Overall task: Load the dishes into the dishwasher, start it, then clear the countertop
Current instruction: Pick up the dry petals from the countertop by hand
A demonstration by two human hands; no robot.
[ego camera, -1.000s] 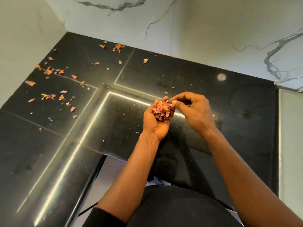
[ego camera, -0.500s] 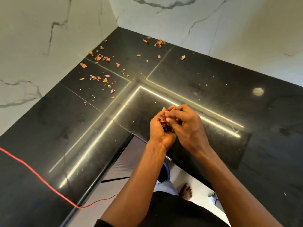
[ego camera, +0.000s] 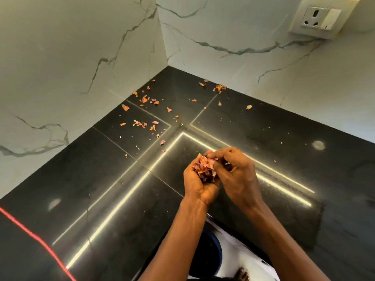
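Two white, grey-veined marble walls [ego camera: 71, 57] meet in a corner behind the glossy black counter [ego camera: 97, 179], with a cream socket [ego camera: 316, 17] high on the right-hand one. Long strips of light [ego camera: 113, 217] reflect in the counter, and a red cord [ego camera: 36, 238] crosses its left end.

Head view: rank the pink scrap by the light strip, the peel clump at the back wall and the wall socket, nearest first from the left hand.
1. pink scrap, just beyond the left hand, to its left.
2. peel clump, back against the wall.
3. wall socket, high up, upper right.
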